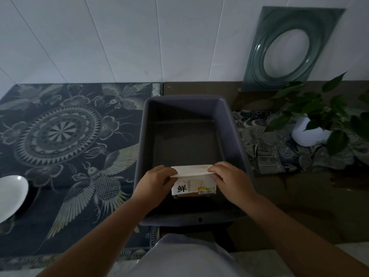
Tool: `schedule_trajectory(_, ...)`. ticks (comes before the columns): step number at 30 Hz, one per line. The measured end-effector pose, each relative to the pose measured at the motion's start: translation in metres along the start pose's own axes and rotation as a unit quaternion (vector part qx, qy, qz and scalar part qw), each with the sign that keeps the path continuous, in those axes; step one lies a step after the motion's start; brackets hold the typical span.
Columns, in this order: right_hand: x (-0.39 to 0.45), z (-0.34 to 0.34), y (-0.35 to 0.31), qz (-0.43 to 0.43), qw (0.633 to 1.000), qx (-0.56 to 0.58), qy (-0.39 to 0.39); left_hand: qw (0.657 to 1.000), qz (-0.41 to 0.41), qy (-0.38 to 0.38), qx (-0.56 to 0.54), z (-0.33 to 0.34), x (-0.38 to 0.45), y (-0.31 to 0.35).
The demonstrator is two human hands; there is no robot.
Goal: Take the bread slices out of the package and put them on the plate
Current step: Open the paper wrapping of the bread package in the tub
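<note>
1. On the counter, a big grey bin (235, 128) sits in the middle.
2. Inside its near end is the bread package (193, 181), label reading "鮮" plus a yellow price sticker.
3. Left hand (157, 181) and right hand (229, 179) both pinch its top flap.
4. White plate (11, 196) is way off left.

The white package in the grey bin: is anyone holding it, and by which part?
Yes. Both hands hold the bread package by its folded top flap: the left hand pinches the flap's left end, the right hand its right end.
</note>
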State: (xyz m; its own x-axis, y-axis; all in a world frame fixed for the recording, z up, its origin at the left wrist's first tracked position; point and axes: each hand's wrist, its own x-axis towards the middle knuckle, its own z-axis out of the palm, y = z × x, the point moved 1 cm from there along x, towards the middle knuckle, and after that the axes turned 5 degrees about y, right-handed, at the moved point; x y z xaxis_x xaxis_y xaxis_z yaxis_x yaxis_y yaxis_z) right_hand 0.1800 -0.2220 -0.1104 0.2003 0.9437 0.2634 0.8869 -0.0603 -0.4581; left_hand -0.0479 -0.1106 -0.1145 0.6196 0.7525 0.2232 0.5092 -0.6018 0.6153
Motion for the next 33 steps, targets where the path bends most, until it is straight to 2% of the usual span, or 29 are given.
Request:
schedule_trajectory(3, 0.008, -0.005, 0.001, 0.019, 0.999, 0.042, -0.028, 0.999, 0.022, -0.023, 0.008, -0.004, 0.008, 0.002)
schedule_trajectory(8, 0.016, -0.005, 0.006, 0.104, 0.98, 0.138, -0.098, 0.995, 0.035, -0.091, 0.036, -0.007, 0.02, 0.001)
schedule_trajectory(16, 0.018, -0.002, 0.009, 0.152, 0.959, 0.207, -0.12, 0.973, 0.181, -0.051, 0.135, -0.003, 0.025, 0.011)
schedule_trajectory(21, 0.013, -0.002, 0.011, 0.12, 0.974, 0.159, -0.104, 0.962, 0.224, -0.045, 0.149, -0.007, 0.022, 0.011)
schedule_trajectory(28, 0.005, -0.006, 0.002, -0.029, 0.999, 0.027, -0.024, 0.97, 0.212, -0.027, 0.119, -0.017, 0.018, 0.015)
schedule_trajectory(31, 0.008, -0.01, -0.002, -0.062, 0.998, 0.026, -0.009, 0.975, 0.205, -0.022, 0.079, -0.022, 0.018, 0.02)
schedule_trajectory(33, 0.011, -0.011, -0.003, -0.044, 0.997, 0.06, -0.03, 0.979, 0.194, -0.012, 0.063, -0.025, 0.019, 0.024)
